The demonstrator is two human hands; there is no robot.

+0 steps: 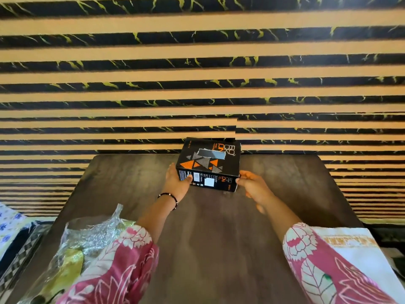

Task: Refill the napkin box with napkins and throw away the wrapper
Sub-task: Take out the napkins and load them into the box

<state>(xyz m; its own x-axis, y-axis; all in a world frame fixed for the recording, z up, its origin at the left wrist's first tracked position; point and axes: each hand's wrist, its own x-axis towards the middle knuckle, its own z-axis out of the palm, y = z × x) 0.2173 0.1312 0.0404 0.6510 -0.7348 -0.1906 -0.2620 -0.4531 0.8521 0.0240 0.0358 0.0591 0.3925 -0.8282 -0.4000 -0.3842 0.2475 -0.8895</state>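
A black napkin box (208, 164) with orange and grey triangles sits at the far middle of the dark wooden table (219, 238), its slot on top. My left hand (176, 182) grips its left near corner, thumb on the front face. My right hand (254, 186) touches the right near corner with its fingertips. A crumpled clear plastic wrapper (87, 238) with yellow-green print lies at the near left of the table, partly under my left sleeve. I cannot tell whether napkins are in the box.
A wall of tan and black marbled stripes (197, 73) rises right behind the table. Patterned cloth (11, 233) lies off the table's left edge. A white cloth with an orange border (350, 244) lies at the near right.
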